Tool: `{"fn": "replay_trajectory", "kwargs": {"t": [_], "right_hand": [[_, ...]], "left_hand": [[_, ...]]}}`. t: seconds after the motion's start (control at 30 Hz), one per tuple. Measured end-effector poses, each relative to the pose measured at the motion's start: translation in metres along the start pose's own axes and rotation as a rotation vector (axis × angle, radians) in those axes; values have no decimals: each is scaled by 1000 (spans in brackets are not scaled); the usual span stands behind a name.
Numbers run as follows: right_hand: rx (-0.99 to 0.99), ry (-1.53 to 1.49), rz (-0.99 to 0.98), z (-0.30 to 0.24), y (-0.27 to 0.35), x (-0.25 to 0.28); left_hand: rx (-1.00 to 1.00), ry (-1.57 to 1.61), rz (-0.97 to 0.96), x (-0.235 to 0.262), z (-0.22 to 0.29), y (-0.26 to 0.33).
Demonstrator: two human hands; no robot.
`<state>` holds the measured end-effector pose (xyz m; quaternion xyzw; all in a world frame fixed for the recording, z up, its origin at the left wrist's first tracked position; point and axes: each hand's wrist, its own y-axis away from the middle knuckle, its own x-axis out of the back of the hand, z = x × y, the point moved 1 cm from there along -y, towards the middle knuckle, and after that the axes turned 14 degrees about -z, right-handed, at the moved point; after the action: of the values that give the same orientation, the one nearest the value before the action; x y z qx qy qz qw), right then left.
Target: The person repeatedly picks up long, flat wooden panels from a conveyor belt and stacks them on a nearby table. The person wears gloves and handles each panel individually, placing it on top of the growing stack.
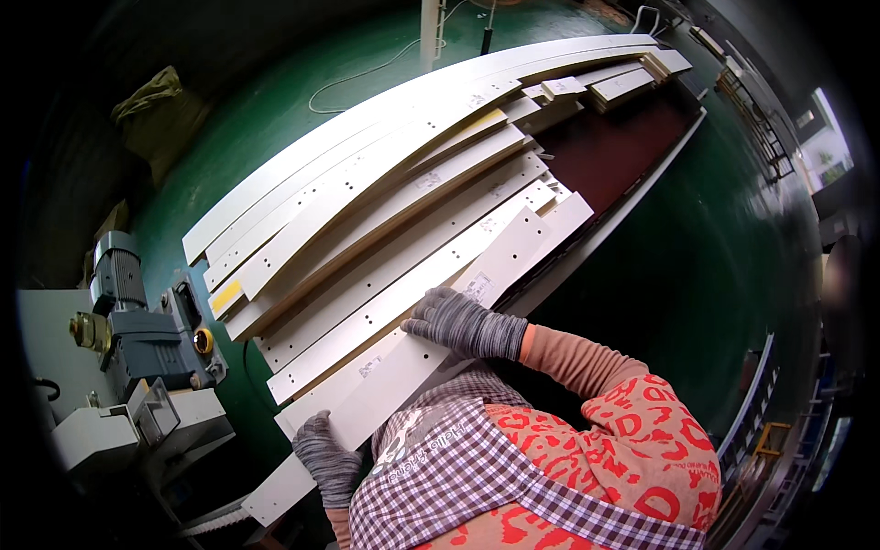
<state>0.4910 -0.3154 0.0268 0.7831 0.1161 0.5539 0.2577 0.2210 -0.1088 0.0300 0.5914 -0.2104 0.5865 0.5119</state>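
Observation:
A long white board [390, 390] with small dark holes lies slantwise across the stack's near side, close to my body. My right hand [467, 325], in a grey knitted glove, is closed over its middle, fingers bent across the far edge. Near its lower left end, my gloved left hand [328, 458] grips the near edge, thumb toward the top face. Both palms and parts of the fingers are hidden. Beneath and beyond it, several white boards [394, 280] are piled lengthwise, some with drilled holes and small printed labels.
Dark red tabletop [623, 147] shows right of the boards. Shorter white pieces [623, 87] lie at the far end. A grey motor [119, 275] and machine block [151, 348] stand at left. A sack [160, 115] sits farther back on the green floor [715, 247].

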Motion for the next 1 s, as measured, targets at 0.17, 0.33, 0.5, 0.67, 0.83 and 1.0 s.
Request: {"fn": "replay_trajectory", "kwargs": {"t": [0.17, 0.33, 0.5, 0.67, 0.83, 1.0], "right_hand": [[-115, -106, 145, 90, 29, -56], [-149, -81, 145, 142, 32, -98], [-320, -410, 505, 195, 57, -76], [-376, -171, 307, 253, 57, -58], [-85, -193, 109, 193, -7, -24], [-2, -86, 153, 169, -38, -24]], "left_hand": [[-77, -127, -126, -28, 65, -79], [-112, -126, -257, -52, 101, -115], [225, 347, 309, -67, -31, -121], [826, 373, -23, -47, -146, -126], [739, 716, -178, -43, -172, -139], [576, 751, -141, -56, -183, -141]]}}
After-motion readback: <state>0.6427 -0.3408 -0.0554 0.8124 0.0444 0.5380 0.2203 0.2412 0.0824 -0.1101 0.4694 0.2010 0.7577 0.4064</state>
